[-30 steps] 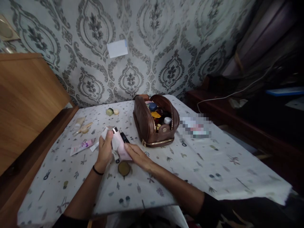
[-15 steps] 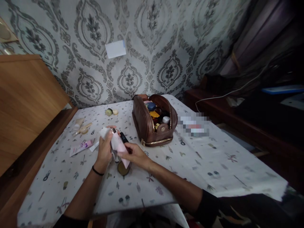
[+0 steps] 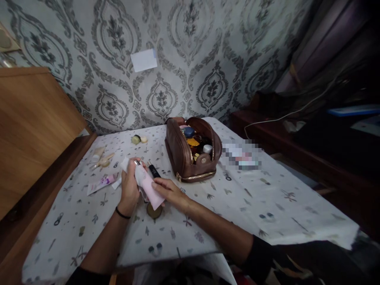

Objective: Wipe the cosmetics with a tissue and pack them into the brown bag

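My right hand grips the lower part of a pink cosmetic tube, its silver cap end pointing up and away. Around the tube's upper left side, my left hand is closed with a white wipe, which touches the tube. Some of the left fingers are hidden behind it. Just beyond the tube lies a slim black cosmetic tube. Below it, a round dark gold container rests on the table, partly covered by the tube's end.
A brown zip bag stands open, full of cosmetics. To the left lie a white and purple tube, a beige tube and a small bottle. Small round pots sit at the back. A wooden cabinet borders the left.
The pink tube has turned so that more of its broad side faces me. My right hand has shifted slightly along with it, and the left hand's wipe remains against the tube.
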A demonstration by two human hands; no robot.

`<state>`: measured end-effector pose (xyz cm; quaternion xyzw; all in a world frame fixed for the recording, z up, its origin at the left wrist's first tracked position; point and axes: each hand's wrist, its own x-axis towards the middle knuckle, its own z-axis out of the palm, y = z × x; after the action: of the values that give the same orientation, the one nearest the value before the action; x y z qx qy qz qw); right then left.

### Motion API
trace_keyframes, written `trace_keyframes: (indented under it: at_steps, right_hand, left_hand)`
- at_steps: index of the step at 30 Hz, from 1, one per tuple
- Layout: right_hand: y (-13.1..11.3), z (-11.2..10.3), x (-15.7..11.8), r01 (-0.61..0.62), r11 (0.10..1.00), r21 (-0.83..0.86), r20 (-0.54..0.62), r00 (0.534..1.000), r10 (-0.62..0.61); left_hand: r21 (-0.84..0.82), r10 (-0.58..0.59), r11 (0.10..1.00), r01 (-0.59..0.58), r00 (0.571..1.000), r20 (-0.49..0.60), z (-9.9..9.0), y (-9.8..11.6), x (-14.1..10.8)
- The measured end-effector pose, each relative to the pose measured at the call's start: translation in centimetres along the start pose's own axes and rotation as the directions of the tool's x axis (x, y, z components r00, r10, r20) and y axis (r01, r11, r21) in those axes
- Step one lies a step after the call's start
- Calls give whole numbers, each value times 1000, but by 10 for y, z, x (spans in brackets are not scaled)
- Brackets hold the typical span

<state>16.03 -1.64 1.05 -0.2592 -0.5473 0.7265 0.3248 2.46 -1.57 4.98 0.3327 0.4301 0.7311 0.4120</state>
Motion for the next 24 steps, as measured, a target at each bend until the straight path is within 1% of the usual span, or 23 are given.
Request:
trace_keyframes:
  at_steps: [4,7,9,11,14,16,19,22,24]
  right_hand:
    - [-4,2,-1,-81,979,186,6,997,81]
    - [-9,5,-2,-88,965,245,-20,995,96]
    - [-14,6,-5,-37,974,222,-71,996,54]
    - [-22,7,-11,36,986,164,-124,992,-16]
    - [-39,3,-26,130,990,54,-202,972,-117]
    - [-55,-3,-36,191,981,-36,-270,943,-194]
    - [-80,-18,-49,285,945,-159,-361,874,-324]
    - [-104,-36,-58,327,912,-249,-433,804,-407]
    - [-118,-48,-61,341,888,-309,-469,757,-454]
  left_hand:
    - [-63,-12,998,8,998,-63,-4,1,6]
    - [-140,-28,990,19,998,-61,-5,3,9]
    - [-147,-5,989,-3,999,-49,-5,6,8]
    - [-116,24,993,-27,999,-30,-4,9,4]
    - [17,50,999,-50,998,-23,0,13,-4]
    - [153,85,985,-80,996,-27,4,15,-9]
    - [304,118,945,-122,992,33,16,19,-12]
    - [349,121,923,-164,982,143,35,23,-9]
    - [343,112,919,-193,964,242,49,23,-3]
